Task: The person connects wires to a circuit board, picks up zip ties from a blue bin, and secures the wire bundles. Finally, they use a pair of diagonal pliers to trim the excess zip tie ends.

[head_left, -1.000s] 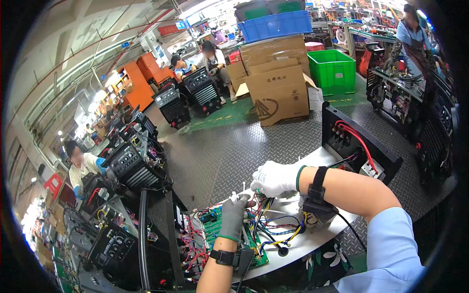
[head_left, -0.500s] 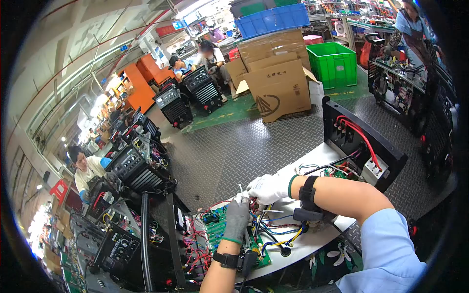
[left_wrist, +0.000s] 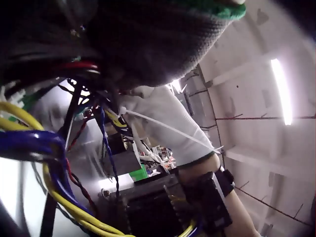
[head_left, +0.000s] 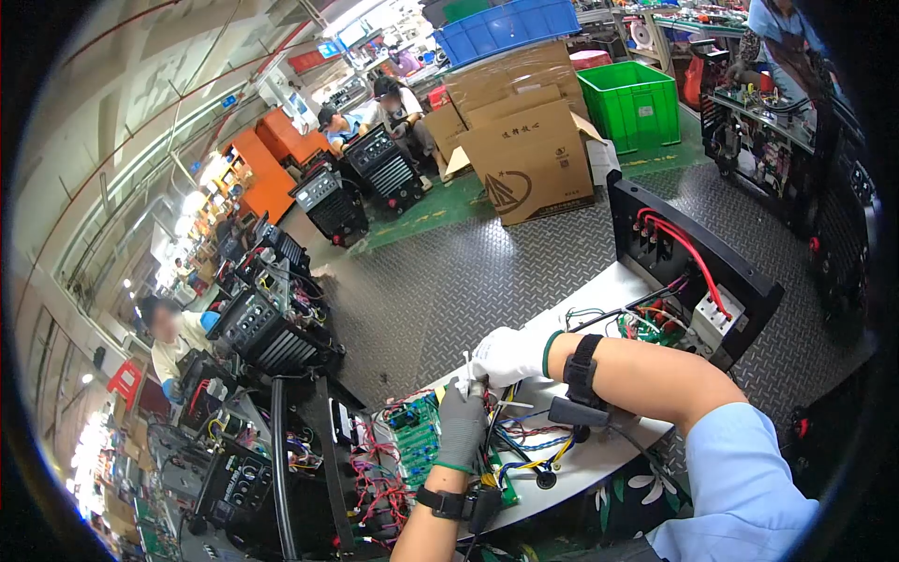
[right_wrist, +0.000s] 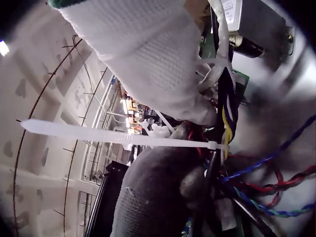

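In the head view, my left hand (head_left: 462, 426), grey-gloved, and my right hand (head_left: 510, 358), white-gloved, meet above a green circuit board (head_left: 419, 440). The right wrist view shows grey fingers (right_wrist: 158, 182) curled against the wire bundle (right_wrist: 228, 111), with white plastic pieces (right_wrist: 157, 129) by them. White-gloved fingers (right_wrist: 197, 111) are bent onto the same bundle from the other side; their tips are partly hidden. A white cable tie (right_wrist: 98, 136) circles the wires just below them, its long tail sticking out. That tie (left_wrist: 168, 127) also crosses before my right sleeve-like glove cuff in the left wrist view.
Coloured wires (head_left: 538, 450) spread over the white surface (head_left: 585, 473). A black panel (head_left: 688, 253) with red cables stands at the right. Beyond are a cardboard box (head_left: 534, 169), a green crate (head_left: 632, 108), black machines (head_left: 267, 332) and several people.
My right hand has moved left and closer to my left hand, so they now touch. The head view has shifted slightly, showing more of the small board beside the black panel.
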